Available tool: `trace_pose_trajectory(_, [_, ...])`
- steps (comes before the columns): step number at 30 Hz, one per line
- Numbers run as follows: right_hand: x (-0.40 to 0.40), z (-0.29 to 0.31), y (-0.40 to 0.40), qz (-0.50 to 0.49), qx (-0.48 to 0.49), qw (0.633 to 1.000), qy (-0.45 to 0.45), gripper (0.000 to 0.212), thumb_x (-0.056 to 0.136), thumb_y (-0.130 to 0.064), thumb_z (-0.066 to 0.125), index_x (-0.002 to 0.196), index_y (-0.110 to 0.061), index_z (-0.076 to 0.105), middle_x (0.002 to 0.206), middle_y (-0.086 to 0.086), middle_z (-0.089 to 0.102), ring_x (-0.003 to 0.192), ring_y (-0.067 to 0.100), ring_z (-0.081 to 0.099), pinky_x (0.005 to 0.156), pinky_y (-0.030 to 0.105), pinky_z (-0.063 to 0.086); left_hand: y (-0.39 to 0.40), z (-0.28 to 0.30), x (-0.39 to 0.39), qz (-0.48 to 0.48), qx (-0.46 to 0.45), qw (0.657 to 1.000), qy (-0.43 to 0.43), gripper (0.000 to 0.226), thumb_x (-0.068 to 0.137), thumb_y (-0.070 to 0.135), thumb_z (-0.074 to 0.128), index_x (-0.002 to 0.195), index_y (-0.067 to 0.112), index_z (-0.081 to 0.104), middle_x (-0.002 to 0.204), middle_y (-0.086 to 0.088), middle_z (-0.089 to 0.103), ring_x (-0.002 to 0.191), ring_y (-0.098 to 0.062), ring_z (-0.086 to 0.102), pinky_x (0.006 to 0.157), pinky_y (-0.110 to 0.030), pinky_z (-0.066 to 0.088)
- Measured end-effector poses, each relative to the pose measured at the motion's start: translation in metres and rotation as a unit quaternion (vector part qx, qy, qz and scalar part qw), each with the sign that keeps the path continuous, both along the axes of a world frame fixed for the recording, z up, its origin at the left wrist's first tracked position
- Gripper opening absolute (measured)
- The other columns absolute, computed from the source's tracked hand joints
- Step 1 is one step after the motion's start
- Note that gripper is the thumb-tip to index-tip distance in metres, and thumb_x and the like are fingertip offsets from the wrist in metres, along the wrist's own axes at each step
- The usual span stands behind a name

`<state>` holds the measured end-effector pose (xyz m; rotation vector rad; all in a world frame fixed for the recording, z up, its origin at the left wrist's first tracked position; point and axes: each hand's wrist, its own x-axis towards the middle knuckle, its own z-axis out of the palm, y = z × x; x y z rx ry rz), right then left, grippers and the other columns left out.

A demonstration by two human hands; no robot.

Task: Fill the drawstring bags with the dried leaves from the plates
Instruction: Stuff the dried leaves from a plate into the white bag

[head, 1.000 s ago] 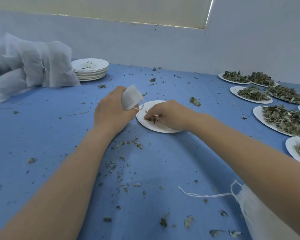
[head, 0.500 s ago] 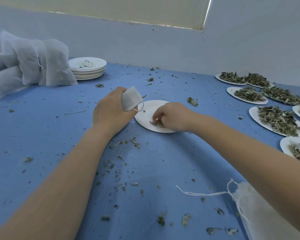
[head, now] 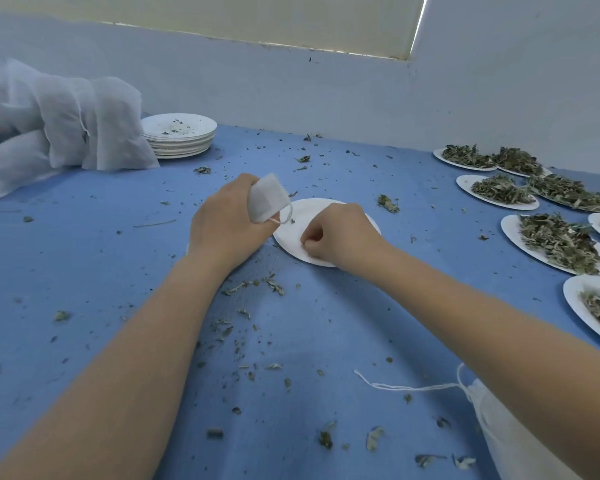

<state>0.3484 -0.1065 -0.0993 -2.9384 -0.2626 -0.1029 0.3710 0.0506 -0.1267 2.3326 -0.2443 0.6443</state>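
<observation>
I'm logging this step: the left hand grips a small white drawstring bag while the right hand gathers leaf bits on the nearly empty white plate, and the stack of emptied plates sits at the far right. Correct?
Not quite: the head view shows the stack of emptied white plates at the far left. The left hand, small white drawstring bag, right hand and nearly empty white plate are as you say.

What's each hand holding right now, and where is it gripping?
Left hand grips a small drawstring bag by its lower part. Right hand is curled over the plate; its contents cannot be told.
</observation>
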Motion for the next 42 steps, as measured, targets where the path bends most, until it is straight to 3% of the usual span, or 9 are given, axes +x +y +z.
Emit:
trace_pose_trajectory(3, [0.003, 0.010, -0.010, -0.001, 0.123, 0.992, 0.001, 0.019, 0.083, -0.007, 0.056, 0.090, -0.002, 0.074, 0.080, 0.011, 0.071, 0.067, 0.024, 0.060, 0.051, 0.014, 0.039, -0.001, 0.000, 0.000, -0.008, 0.017, 1.000, -0.004, 0.043, 0.075, 0.042, 0.064, 0.110, 0.021, 0.053, 0.090, 0.009, 0.049, 0.079, -0.018, 0.046, 0.067, -0.030, 0.035])
trace_pose_trajectory(5, [0.007, 0.025, -0.014, -0.023, 0.275, 0.960, -0.041, 0.016, 0.082, -0.009, 0.060, 0.084, -0.011, 0.076, 0.064, -0.004, 0.066, 0.045, 0.002, 0.051, 0.038, 0.009, 0.033, -0.002, -0.001, 0.000, -0.012, 0.028, 1.000, -0.007, 0.046, 0.073, 0.046, 0.063, 0.110, 0.021, 0.053, 0.091, 0.008, 0.050, 0.079, -0.019, 0.047, 0.066, -0.030, 0.035])
trace_pose_trajectory(7, [0.010, 0.038, -0.011, 0.003, 0.346, 0.935, -0.074, 0.014, 0.080, -0.009, 0.064, 0.081, -0.015, 0.076, 0.064, -0.004, 0.068, 0.051, 0.000, 0.052, 0.045, 0.012, 0.041, -0.003, -0.001, 0.000, -0.013, 0.035, 0.999, -0.009, 0.048, 0.072, 0.048, 0.063, 0.109, 0.021, 0.053, 0.091, 0.007, 0.052, 0.080, -0.021, 0.049, 0.066, -0.031, 0.036])
trace_pose_trajectory(16, [0.014, 0.038, -0.015, 0.078, 0.350, 0.932, -0.041, 0.012, 0.084, -0.022, 0.069, 0.094, -0.026, 0.075, 0.088, -0.016, 0.071, 0.064, -0.019, 0.055, 0.054, 0.000, 0.038, -0.001, -0.001, 0.002, -0.017, -0.024, 0.999, -0.013, 0.042, 0.072, 0.037, 0.070, 0.108, 0.024, 0.053, 0.088, 0.007, 0.052, 0.080, -0.018, 0.048, 0.067, -0.030, 0.038])
trace_pose_trajectory(21, [0.012, 0.018, -0.041, -0.040, 0.249, 0.967, -0.026, 0.014, 0.089, -0.036, 0.057, 0.079, -0.030, 0.064, 0.071, -0.024, 0.060, 0.078, 0.013, 0.057, 0.056, 0.008, 0.040, -0.002, 0.000, 0.001, -0.018, -0.040, 0.999, -0.004, 0.040, 0.074, 0.037, 0.070, 0.108, 0.024, 0.053, 0.094, 0.006, 0.055, 0.085, -0.019, 0.050, 0.073, -0.034, 0.045])
trace_pose_trajectory(26, [0.004, -0.007, -0.047, -0.120, 0.100, 0.978, 0.136, 0.107, 0.049, -0.084, 0.063, 0.136, -0.026, 0.038, 0.130, 0.001, 0.045, 0.124, 0.024, 0.038, 0.103, 0.041, 0.037, -0.002, 0.005, 0.001, -0.006, -0.059, 0.998, -0.001, 0.042, 0.075, 0.039, 0.068, 0.111, 0.023, 0.054, 0.097, 0.006, 0.057, 0.088, -0.019, 0.051, 0.076, -0.036, 0.047])
trace_pose_trajectory(29, [0.001, -0.012, -0.044, -0.121, 0.107, 0.980, 0.115, 0.131, 0.038, -0.084, 0.067, 0.144, -0.022, 0.022, 0.135, 0.004, 0.037, 0.129, 0.026, 0.030, 0.103, 0.041, 0.032, -0.002, 0.006, 0.000, 0.001, -0.069, 0.998, 0.001, 0.038, 0.076, 0.040, 0.068, 0.107, 0.024, 0.053, 0.094, 0.005, 0.058, 0.086, -0.018, 0.052, 0.073, -0.034, 0.045])
trace_pose_trajectory(36, [0.002, -0.001, -0.021, -0.105, 0.127, 0.985, 0.042, 0.128, 0.044, -0.081, 0.067, 0.144, -0.016, 0.019, 0.131, 0.010, 0.036, 0.127, 0.030, 0.027, 0.100, 0.040, 0.031, 0.010, 0.022, -0.006, 0.028, -0.112, 0.993, 0.014, 0.032, 0.075, 0.041, 0.067, 0.098, 0.032, 0.047, 0.089, 0.009, 0.056, 0.084, -0.017, 0.052, 0.066, -0.028, 0.038])
trace_pose_trajectory(42, [0.031, 0.037, 0.032, -0.047, 0.160, 0.986, -0.009, 0.121, 0.049, -0.078, 0.067, 0.143, -0.016, 0.023, 0.133, 0.010, 0.034, 0.125, 0.029, 0.027, 0.101, 0.039, 0.030, 0.047, 0.052, 0.006, 0.041, -0.197, 0.979, 0.027, 0.071, 0.071, 0.036, 0.070, 0.130, 0.017, 0.036, 0.111, 0.008, 0.044, 0.095, -0.014, 0.044, 0.067, -0.020, 0.033])
